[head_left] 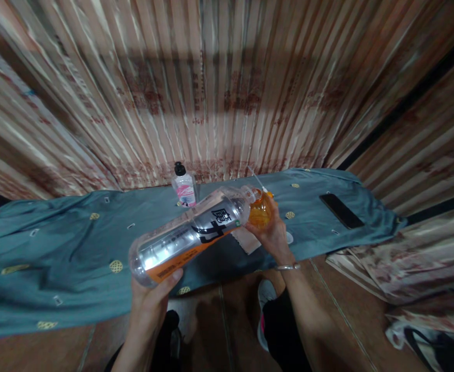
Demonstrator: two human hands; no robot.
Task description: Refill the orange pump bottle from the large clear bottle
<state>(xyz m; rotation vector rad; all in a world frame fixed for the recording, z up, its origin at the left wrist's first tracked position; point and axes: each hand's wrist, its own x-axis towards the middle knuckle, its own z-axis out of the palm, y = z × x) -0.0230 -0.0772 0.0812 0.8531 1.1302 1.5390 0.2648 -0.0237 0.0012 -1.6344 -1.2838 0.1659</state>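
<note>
Tilted toward the right, a large clear plastic bottle (190, 235) with a silver and orange label rests in my left hand (155, 294), which grips it near its base. Its mouth is at the opening of a small orange container (260, 211). That container is in my right hand (270, 230), the fingers wrapped round it. A thin white stick or tube (257, 180) shows at the container's top; I cannot tell how it is attached. Below my right hand lies a pale cloth or paper (247, 241), partly covered. Whether liquid is flowing cannot be seen.
A teal patterned cloth (75, 248) covers the long low surface. Toward the back stands a clear bottle with a black cap (184, 186). At the right lies a dark phone (341, 211). Near my right hand is a small white round piece (289, 237). Pleated curtains (219, 103) hang behind.
</note>
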